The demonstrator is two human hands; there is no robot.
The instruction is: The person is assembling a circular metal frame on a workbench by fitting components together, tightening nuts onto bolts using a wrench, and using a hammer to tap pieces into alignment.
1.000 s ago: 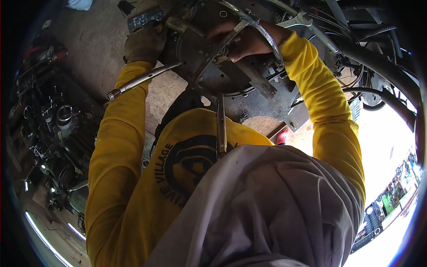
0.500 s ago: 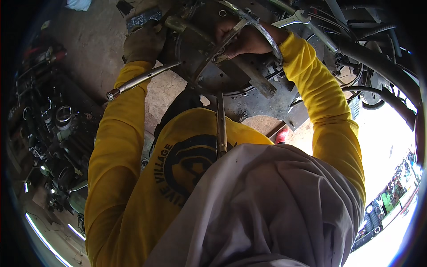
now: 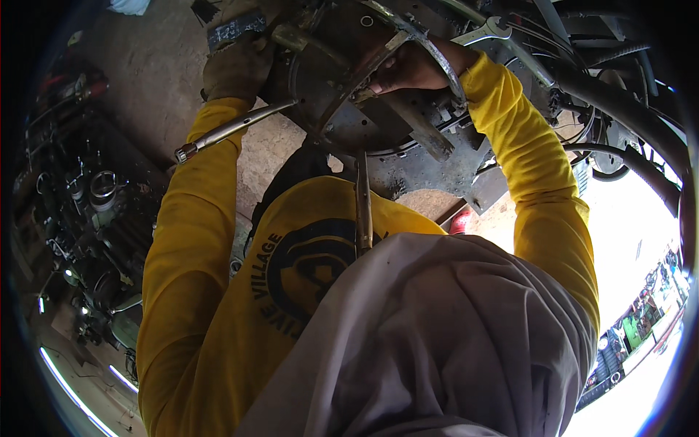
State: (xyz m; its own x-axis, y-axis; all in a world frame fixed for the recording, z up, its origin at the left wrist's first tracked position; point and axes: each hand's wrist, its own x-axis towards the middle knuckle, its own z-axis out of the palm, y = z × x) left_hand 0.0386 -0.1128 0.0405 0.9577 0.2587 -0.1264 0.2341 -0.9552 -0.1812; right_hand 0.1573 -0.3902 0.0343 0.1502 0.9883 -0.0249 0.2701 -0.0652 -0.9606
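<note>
My right hand (image 3: 413,68) reaches in under a curved metal bar (image 3: 445,65) over a dark round metal plate (image 3: 378,131). Its thumb and fingers are curled together beside a second, slanting bar (image 3: 357,81); whatever they hold is lost in shadow. On the plate's left side rests my left hand (image 3: 234,71), dark and close to a worn black block (image 3: 237,30). Its fingers are too shaded to read. A rough flat bar (image 3: 422,131) crosses the plate below my right hand. The open-end wrench (image 3: 484,32) lies just beyond my right wrist, untouched.
One steel rod (image 3: 237,131) slants over my left forearm; another rod (image 3: 362,204) stands before my chest. Thick dark pipes (image 3: 626,109) and cables fill the right. At the left lie dark machine parts with a metal ring (image 3: 104,186). Bare floor (image 3: 145,73) shows beyond.
My right hand and forearm have shifted slightly to the right, and its fingers have turned a little. The left hand stays nearly where it was.
</note>
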